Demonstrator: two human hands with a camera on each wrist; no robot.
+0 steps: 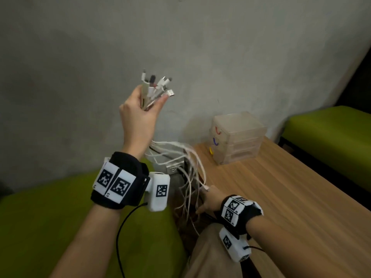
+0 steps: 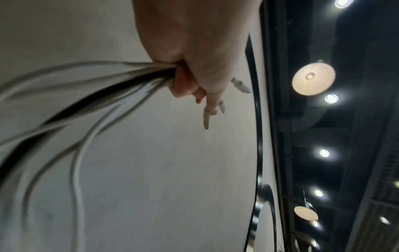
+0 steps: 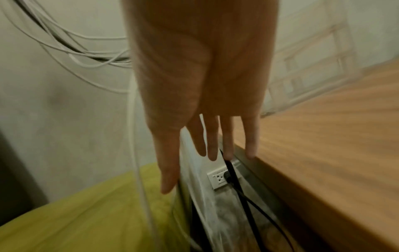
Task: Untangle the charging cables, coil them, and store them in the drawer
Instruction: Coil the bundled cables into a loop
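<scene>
The left hand (image 1: 140, 115) is raised in front of the wall, fingers and thumb curled tightly round the bundle of charging cables (image 1: 176, 157) just below their connector ends (image 1: 157, 85), which fan out above the fist. The right hand (image 1: 208, 199) is low beside the near corner of the wooden table (image 1: 281, 193), fingers straight and spread. It holds nothing firmly; one white strand seems to cross its back in the head view, though blur makes contact uncertain.

Below the left fist the cables hang in loose crossed loops toward the gap between the table and the green cushion (image 1: 60, 227). At least one dark strand runs among the white ones. The drawer unit (image 1: 236, 137), clear plastic with coloured handles, stands on the far corner of the table against the wall, well apart from both hands and with all drawers closed.

Step in hand, as judged: separating the strands.

- Keep the left grip fixed so the connector ends stay aligned.
- Comb the right fingers downward from the fist and follow one strand to its free end.
- Pull gently. A hard tug is likely to tighten the crossings.
- Keep hanging ends clear of the wall socket (image 3: 220, 177) and the black cord (image 3: 237, 184) plugged in below the table edge.
</scene>
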